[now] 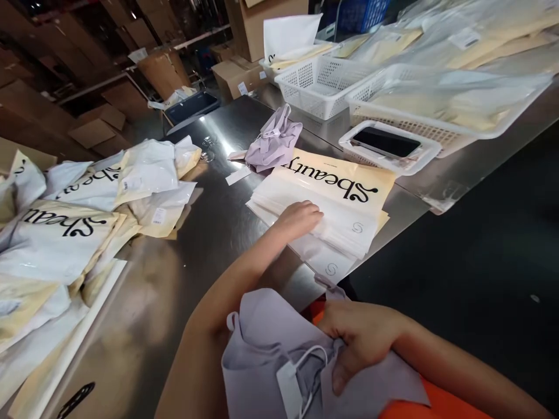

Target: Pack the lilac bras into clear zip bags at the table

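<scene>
My left hand (301, 220) rests on a stack of flat packaging bags (336, 218), white and cream with black "beauty" lettering. Its fingers are curled in, and whatever they may pinch is hidden. Close to my body, my right hand (362, 331) grips a lavender garment (266, 337) with thumb and fingers. A white hang tag (289, 387) on a white cord dangles from that garment. Just beyond the bag stack lies another bunched lavender garment (276, 139), with a white tag beside it.
Filled bags (56, 244) are piled along the left of the metal table (209, 215). White baskets (325, 87) stand at the back right, some holding packaged goods. A black phone (386, 141) sits on a small white tray (430, 152). Cardboard boxes (238, 75) are behind.
</scene>
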`<state>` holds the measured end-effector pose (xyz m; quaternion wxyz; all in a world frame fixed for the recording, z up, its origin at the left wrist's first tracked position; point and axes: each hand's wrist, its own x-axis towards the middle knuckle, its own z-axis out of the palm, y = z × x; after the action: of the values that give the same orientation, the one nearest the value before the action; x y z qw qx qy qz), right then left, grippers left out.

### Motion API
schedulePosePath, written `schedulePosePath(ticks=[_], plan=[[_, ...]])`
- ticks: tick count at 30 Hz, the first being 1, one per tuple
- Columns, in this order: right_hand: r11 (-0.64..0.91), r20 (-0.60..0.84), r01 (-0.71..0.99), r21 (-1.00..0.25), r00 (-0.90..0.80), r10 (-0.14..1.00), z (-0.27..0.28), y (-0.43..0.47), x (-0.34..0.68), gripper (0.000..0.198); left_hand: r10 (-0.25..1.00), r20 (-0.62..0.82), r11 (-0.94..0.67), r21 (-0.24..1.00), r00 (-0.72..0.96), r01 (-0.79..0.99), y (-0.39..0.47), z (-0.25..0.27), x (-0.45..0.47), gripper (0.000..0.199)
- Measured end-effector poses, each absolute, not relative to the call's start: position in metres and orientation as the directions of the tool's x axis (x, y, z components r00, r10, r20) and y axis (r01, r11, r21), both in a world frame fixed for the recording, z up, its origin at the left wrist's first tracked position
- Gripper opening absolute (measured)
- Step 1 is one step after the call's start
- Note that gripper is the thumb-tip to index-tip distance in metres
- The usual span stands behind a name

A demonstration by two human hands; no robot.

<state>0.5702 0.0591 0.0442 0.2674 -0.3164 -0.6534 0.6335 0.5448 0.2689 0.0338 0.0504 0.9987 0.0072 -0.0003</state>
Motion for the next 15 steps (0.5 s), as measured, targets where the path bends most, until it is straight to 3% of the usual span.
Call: schedulePosePath(ticks=[3, 9, 12, 14, 15], plan=[[-0.026, -0.051, 0.05, -0.998, -0.621, 0.782, 0.044, 0.054, 0.578, 0.055, -0.022, -0.093, -0.998, 0.06, 0.995, -0.016, 0.263, 0.034, 0.568, 0.024], [-0.038, -0.011, -0.026, -0.999, -0.666, 0.746, 0.039, 0.066, 0.577, 0.057, 0.099, -0.037, -0.988, 0.116, 0.994, 0.103, 0.282, 0.067, 0.567, 0.015], [-0.039, 0.004, -0.046, -0.998, -0.703, 0.711, 0.034, 0.073, 0.572, 0.061, 0.407, 0.317, -0.879, 0.39, 0.857, 0.273, 0.309, 0.095, 0.542, 0.01], [-0.047, 0.023, -0.077, -0.996, -0.72, 0.693, 0.032, 0.076, 0.57, 0.063, 0.709, 0.498, -0.673, 0.688, 0.498, 0.27, 0.327, 0.109, 0.509, 0.018], [-0.064, 0.025, -0.094, -0.994, -0.728, 0.686, 0.031, 0.077, 0.569, 0.063, 0.826, 0.483, -0.545, 0.816, 0.29, 0.194, 0.332, 0.114, 0.489, 0.023]])
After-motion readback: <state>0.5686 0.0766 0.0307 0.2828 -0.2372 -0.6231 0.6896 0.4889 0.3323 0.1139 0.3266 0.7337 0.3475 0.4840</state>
